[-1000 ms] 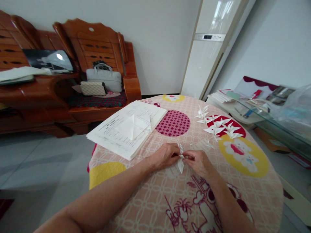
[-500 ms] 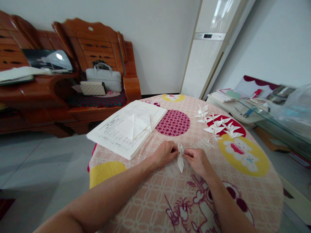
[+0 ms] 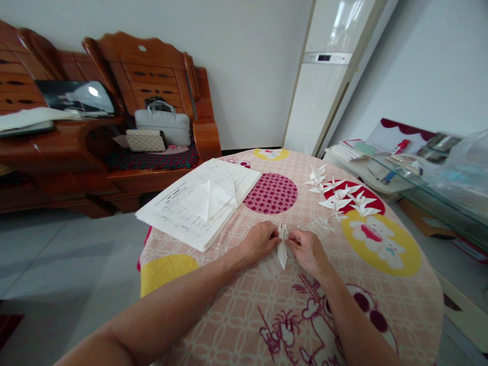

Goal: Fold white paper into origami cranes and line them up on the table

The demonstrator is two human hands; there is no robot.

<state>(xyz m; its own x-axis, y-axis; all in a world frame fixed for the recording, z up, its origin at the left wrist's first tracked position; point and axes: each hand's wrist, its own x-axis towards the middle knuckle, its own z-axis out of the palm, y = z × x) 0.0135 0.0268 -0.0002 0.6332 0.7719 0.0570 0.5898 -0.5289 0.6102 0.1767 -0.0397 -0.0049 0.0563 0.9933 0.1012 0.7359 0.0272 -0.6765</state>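
Note:
Between my two hands is a small piece of folded white paper (image 3: 282,254), narrow and pointed toward me, with some print near its top. My left hand (image 3: 261,240) pinches its left side, fingers closed. From the right, my right hand (image 3: 308,248) grips the other side between thumb and fingers. The fingertips partly hide the paper's upper folds. To the right and farther off, several white paper cranes (image 3: 343,192) sit in a loose group on the tablecloth.
A stack of printed sheets (image 3: 179,208) lies at the table's left, with a creased paper square (image 3: 209,199) on top. The patterned tablecloth (image 3: 232,315) covers a round table. Beyond stand a wooden chair (image 3: 152,56) with bags and, at right, a glass shelf (image 3: 430,195).
Both hands stay at the same place on the folded paper. My right hand has shifted very slightly up; the paper's lower tip sits a touch higher. The camera view moved a little.

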